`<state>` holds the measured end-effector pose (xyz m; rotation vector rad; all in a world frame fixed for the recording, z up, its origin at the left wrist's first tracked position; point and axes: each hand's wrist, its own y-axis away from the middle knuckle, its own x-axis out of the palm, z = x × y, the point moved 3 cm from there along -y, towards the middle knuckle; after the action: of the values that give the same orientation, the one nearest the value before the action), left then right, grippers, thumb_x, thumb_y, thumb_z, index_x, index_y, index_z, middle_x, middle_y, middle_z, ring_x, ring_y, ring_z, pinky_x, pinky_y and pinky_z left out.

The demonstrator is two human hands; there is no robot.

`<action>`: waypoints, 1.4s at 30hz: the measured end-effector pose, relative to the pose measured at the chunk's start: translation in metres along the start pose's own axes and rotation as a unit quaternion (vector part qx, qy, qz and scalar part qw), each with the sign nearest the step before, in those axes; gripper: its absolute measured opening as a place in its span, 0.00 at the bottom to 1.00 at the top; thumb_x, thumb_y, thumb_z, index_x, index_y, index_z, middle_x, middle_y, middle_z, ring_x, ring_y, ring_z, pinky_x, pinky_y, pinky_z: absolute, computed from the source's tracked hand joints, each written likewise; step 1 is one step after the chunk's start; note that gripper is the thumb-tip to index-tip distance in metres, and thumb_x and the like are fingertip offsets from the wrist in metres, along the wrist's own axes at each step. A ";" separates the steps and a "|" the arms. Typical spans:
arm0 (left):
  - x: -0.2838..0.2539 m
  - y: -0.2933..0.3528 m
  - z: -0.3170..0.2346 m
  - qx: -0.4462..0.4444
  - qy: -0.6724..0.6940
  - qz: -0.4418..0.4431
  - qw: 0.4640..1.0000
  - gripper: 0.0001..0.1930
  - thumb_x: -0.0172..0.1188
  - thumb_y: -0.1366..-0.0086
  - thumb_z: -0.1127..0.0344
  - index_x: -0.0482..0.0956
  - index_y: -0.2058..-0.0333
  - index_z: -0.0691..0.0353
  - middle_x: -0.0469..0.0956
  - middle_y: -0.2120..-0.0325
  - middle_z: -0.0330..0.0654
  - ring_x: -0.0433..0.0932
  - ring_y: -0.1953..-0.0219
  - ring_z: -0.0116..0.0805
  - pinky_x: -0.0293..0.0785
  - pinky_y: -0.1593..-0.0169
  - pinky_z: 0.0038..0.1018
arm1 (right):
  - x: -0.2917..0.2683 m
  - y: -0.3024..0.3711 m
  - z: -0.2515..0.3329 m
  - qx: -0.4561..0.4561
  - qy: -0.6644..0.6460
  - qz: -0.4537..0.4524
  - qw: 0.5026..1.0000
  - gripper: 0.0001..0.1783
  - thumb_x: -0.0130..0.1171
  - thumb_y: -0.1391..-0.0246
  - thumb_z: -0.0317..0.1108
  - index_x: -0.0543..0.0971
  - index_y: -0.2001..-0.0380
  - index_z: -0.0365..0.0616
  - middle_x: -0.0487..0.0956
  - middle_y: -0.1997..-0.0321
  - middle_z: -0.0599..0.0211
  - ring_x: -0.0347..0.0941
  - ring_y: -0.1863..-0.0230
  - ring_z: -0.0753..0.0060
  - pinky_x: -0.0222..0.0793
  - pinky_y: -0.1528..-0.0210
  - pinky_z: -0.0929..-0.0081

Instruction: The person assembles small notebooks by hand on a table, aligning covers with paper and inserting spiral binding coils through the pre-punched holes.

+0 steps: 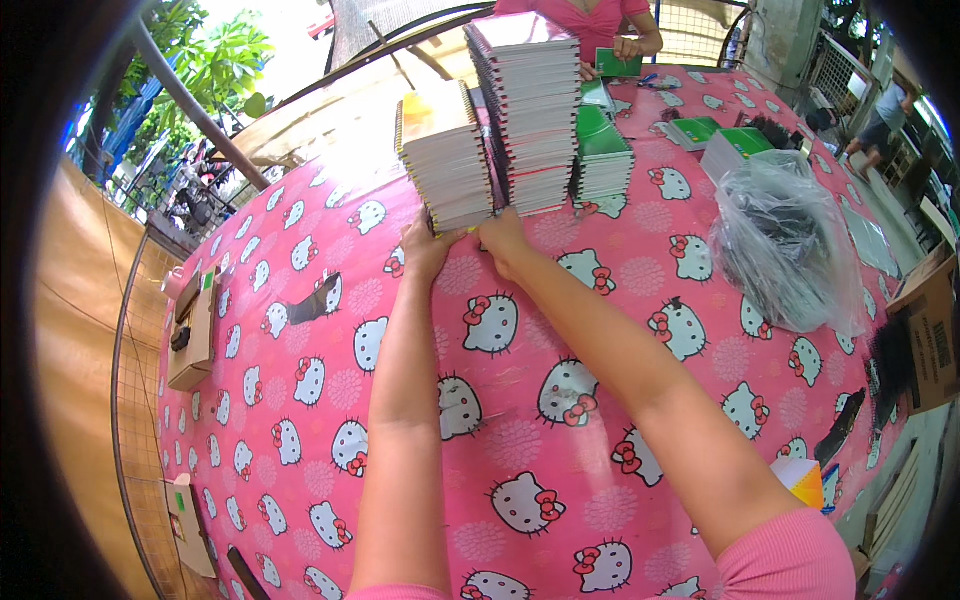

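Note:
Both my arms stretch forward to a stack of yellow-topped spiral notebooks (445,165) on the far side of the table. My left hand (428,250) is closed on the stack's lower left corner. At the lower right corner, my right hand (503,243) is closed on the same stack; its fingertips are partly hidden. Right beside it rises a taller stack of spiral notebooks (530,120). A shorter stack with a green cover (602,160) stands to the right of that one.
Pink patterned cloth covers the table (520,440). Across it, a person (570,20) holds a green-covered item (618,62). To the right are green-topped stacks (735,145) and a clear plastic bag (780,240) with dark contents. Cardboard boxes stand at the left edge (195,345) and right edge (925,335).

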<state>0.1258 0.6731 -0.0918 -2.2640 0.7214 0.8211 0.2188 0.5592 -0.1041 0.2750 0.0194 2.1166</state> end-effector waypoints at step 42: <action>-0.007 0.006 0.026 0.060 0.050 0.007 0.997 0.23 0.64 0.47 0.66 0.74 0.51 0.64 0.78 0.57 0.52 0.77 0.56 0.45 0.71 0.51 0.34 | 0.000 0.014 0.019 -0.152 0.519 -0.074 0.838 0.16 0.61 0.50 0.41 0.77 0.63 0.40 0.79 0.61 0.53 0.78 0.58 0.52 0.74 0.59 0.57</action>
<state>0.1079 0.6888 -0.1055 -2.2077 0.8102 0.6558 0.2109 0.5493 -0.0839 -1.0480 0.3262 1.8321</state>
